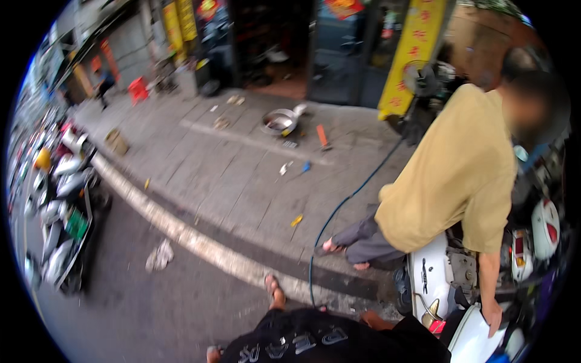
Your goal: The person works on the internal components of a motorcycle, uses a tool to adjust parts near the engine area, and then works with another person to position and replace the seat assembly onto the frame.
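Neither of my hands can be made out; my black shirt (302, 339) with pale lettering fills the lower edge. A small patch of bare skin (376, 320) shows at its right side, too little to tell which body part. My sandalled foot (274, 289) is at the kerb. At the right, a co-worker in a tan shirt (445, 169) leans over a white scooter (431, 272) with an exposed metal part (465, 269). The co-worker's hand (492, 316) rests on a white panel (475, 339) beside it.
A dark hose (348, 196) crosses the pavement to the kerb (181, 233). A metal basin (279, 122), an orange-handled tool (322, 138), a blue scrap (306, 166) and a yellow piece (296, 221) lie there. A pale rag (160, 255) is on the road; parked scooters (63, 224) line the left.
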{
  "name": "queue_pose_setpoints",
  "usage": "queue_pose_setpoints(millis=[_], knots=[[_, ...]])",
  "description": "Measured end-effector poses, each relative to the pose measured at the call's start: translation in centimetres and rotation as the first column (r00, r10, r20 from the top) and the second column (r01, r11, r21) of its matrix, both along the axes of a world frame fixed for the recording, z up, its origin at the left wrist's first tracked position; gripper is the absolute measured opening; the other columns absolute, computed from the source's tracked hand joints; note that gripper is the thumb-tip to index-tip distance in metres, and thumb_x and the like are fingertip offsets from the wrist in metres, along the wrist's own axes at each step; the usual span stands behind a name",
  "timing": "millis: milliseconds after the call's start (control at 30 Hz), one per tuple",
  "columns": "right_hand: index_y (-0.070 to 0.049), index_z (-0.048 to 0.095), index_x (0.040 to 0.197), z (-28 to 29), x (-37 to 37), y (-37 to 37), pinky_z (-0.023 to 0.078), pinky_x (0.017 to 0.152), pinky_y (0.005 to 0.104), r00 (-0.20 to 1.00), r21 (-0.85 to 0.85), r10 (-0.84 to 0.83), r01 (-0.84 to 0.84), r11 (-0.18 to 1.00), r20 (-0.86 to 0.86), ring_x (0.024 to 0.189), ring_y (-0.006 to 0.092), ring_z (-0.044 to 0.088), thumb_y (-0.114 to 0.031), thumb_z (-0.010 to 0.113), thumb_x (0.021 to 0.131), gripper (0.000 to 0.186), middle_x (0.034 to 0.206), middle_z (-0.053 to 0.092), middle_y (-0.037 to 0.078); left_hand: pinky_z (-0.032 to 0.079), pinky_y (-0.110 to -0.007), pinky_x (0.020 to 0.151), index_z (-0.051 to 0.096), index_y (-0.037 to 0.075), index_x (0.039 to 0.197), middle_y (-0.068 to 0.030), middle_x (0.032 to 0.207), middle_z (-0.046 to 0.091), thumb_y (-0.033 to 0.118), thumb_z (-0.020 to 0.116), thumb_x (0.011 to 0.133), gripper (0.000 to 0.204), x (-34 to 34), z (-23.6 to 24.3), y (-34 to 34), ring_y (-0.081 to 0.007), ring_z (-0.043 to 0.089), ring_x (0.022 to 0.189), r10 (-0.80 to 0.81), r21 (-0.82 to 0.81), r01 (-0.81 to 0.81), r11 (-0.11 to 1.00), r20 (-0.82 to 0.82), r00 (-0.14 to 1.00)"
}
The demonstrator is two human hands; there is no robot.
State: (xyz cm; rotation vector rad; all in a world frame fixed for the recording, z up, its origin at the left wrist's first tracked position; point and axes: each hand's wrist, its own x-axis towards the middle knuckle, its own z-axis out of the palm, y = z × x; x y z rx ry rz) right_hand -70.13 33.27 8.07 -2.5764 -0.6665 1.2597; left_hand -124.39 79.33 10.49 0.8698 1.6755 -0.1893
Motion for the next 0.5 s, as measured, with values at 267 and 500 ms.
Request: queue_pose_setpoints(millis=[267,500], knots=[[-0.004,0.062,0.078,2.4,7.1,15.4,0.041,0.041,0.0366,0.458,-0.132,-0.812,0.837,0.531,-0.362,0.047,0.0208,0.053,-0.032,0.054,0.088,0.031,0.061,0.058,0.011,0.049,-0.036,0.050,0.057,-0.001,0.101,-0.0110,0.070,0.062,0.029,0.055,0.086,0.033,32.1,3.4,30.3,-0.0215,0.061,0.062,-0.378,0.255,0.331,0.909,0.167,0.911],[-0.005,0.058,0.104,-5.3,13.8,28.5,0.048,0.050,0.0364,0.619,-0.342,-0.653,0.557,0.757,-0.436,0.061,0.0211,0.059,-0.022,0.046,0.092,0.024,0.084,0.065,0.010,0.049,-0.033,0.065,0.054,0.004,0.109,-0.0107,0.090,0.065,0.034,0.056,0.086,0.038,58.5,10.0,46.5,-0.0210,0.063,0.077,-0.635,0.525,0.391,0.756,0.444,0.632]])
